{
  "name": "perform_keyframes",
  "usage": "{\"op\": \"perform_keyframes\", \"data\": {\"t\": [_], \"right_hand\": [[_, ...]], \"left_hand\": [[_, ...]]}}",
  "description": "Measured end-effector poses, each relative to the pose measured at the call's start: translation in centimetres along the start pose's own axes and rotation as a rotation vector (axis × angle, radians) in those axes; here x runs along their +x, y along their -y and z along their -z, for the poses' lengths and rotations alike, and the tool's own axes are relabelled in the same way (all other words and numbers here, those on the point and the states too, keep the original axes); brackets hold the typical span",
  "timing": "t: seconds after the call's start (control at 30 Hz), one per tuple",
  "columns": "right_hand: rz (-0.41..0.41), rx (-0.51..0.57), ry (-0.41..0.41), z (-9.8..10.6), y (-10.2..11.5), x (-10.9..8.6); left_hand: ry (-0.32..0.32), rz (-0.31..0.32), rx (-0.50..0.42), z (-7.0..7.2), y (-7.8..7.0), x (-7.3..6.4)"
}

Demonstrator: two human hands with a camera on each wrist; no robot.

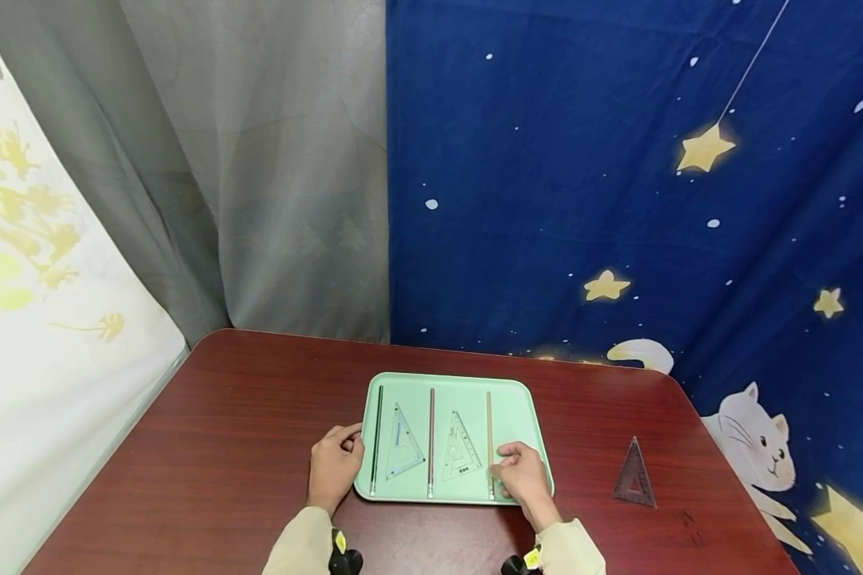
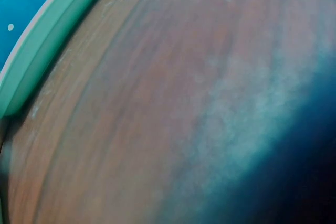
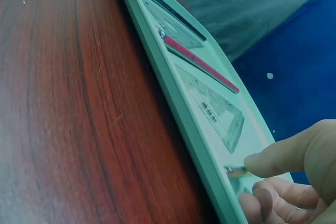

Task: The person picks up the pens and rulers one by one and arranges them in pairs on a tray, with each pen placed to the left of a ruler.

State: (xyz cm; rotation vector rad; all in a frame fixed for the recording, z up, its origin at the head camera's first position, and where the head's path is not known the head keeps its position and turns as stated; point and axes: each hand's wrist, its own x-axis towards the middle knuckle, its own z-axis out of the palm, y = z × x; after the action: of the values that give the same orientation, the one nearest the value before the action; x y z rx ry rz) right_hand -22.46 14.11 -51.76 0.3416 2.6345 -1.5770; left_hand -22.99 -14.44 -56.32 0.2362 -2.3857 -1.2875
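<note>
A pale green tray point(image 1: 460, 378) lies on the table with three pencils set upright in rows and two clear set squares between them. My left hand point(image 1: 334, 465) holds the tray's left rim. With thumb and fingers, my right hand point(image 1: 523, 479) pinches the eraser end of the light wooden pencil point(image 1: 489, 423), the rightmost one. Left of that pencil come a clear set square point(image 1: 455, 461), a red pencil point(image 1: 431, 439), a second clear set square point(image 1: 397, 459) and a black pencil point(image 1: 377, 439). In the right wrist view the thumb point(image 3: 262, 162) covers part of the wooden pencil.
A dark set square point(image 1: 634, 495) lies on the reddish-brown table point(image 1: 259, 415), right of the tray. Behind the table hang a grey curtain point(image 1: 302, 160) and a blue curtain with stars point(image 1: 511, 200). A white printed cloth point(image 1: 57, 359) hangs at the left.
</note>
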Motion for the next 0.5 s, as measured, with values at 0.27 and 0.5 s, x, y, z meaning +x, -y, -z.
{"op": "perform_keyframes", "data": {"t": [0.27,0.5], "right_hand": [[-0.034,0.019,-0.045,1.7,-0.3,0.0],[-0.050,0.001,-0.087,3.9,-1.1,0.6]], "left_hand": [[0.009,0.003,0.004,0.0,0.0,-0.2],[0.018,-0.001,0.000,0.1,0.0,-0.1]]}}
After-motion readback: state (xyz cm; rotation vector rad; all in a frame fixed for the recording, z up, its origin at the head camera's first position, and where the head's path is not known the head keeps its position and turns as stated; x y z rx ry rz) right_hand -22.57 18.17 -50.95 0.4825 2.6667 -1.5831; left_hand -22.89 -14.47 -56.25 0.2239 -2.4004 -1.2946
